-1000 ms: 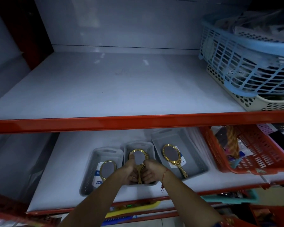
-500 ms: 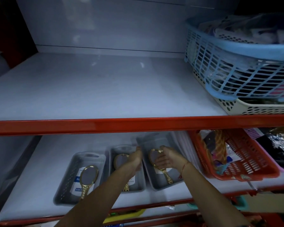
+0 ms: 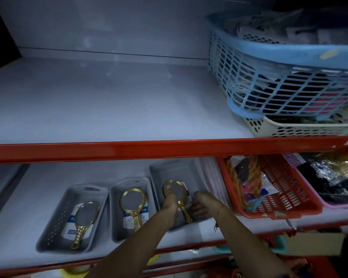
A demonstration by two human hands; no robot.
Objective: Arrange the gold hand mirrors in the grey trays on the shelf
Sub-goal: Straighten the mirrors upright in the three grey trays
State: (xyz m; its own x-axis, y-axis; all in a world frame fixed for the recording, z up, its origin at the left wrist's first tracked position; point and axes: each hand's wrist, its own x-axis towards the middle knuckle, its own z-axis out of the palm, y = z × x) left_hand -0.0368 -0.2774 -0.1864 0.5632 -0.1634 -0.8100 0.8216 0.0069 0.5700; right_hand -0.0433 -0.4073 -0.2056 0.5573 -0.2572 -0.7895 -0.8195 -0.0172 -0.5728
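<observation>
Both hands have shifted from the middle tray to the right tray (image 3: 191, 173); left hand (image 3: 170, 202) pinches its mirror (image 3: 177, 195), handle slanting near-right toward the loosely open right hand (image 3: 202, 204).

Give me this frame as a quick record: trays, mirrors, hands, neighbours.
trays: three grey plastic trays side by side on the lower white shelf
mirrors: one gold oval hand mirror per tray, left, middle, right, handles toward the shelf front
left hand: touching the right mirror's frame
right hand: in the right tray beside the mirror's handle; grip unclear
neighbours: red plastic mesh basket right of the trays; blue plastic basket on the upper shelf
</observation>
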